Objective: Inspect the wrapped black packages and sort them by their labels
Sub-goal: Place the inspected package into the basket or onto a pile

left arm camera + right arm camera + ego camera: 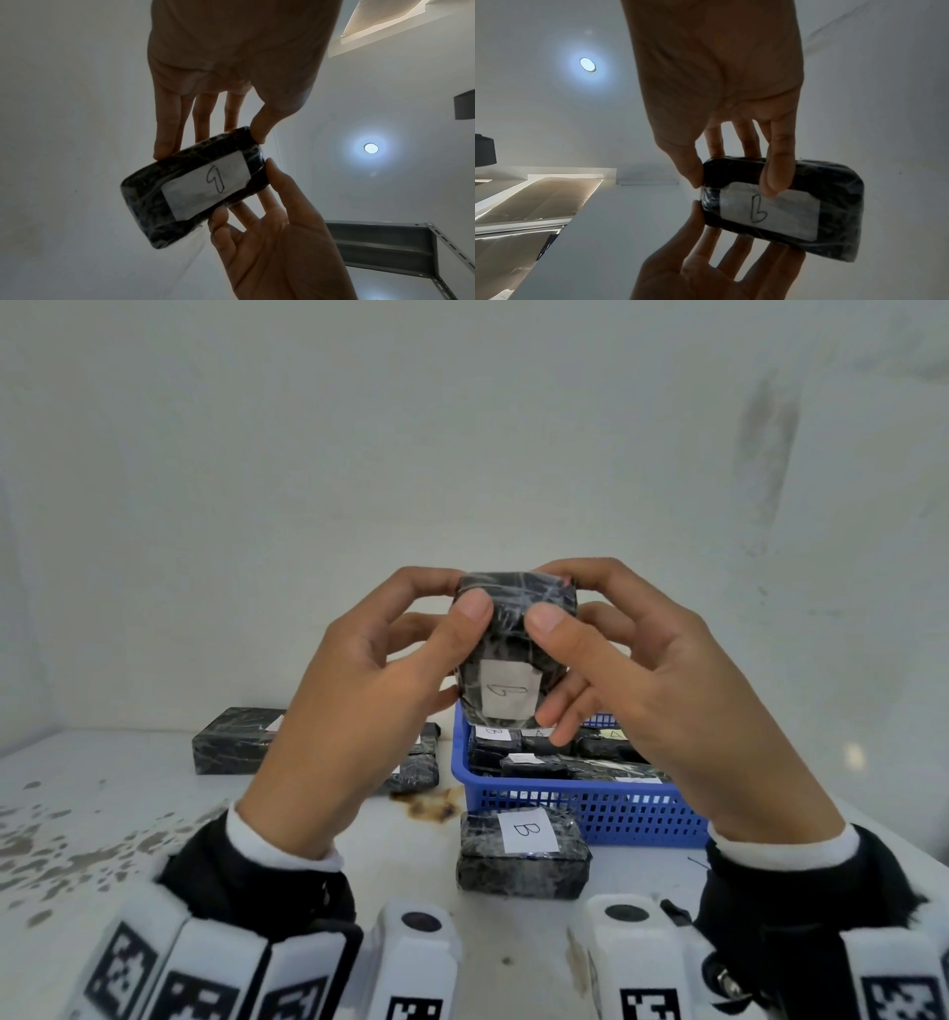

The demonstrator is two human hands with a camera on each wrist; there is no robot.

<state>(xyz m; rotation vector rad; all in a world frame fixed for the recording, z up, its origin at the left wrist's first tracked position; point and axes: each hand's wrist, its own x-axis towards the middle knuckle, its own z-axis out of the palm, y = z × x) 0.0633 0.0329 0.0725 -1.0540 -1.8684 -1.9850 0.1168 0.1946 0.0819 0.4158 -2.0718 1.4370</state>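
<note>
Both hands hold one black wrapped package (513, 629) up at chest height, above the blue basket (590, 809). My left hand (464, 603) pinches its left end between thumb and fingers. On the other end my right hand (552, 608) pinches the same way. The white label (508, 693) faces me and carries one handwritten letter, turned sideways. In the left wrist view the package (144, 203) shows its label (205, 182). From the right wrist, the package (834, 203) has a finger of my right hand (775, 182) over its label.
The basket holds several labelled black packages. In front of it, one package marked B (521, 855) lies on the white stained table (154, 814). More packages lie at the back left (231, 742) and beside the basket (416, 767). A wall stands close behind.
</note>
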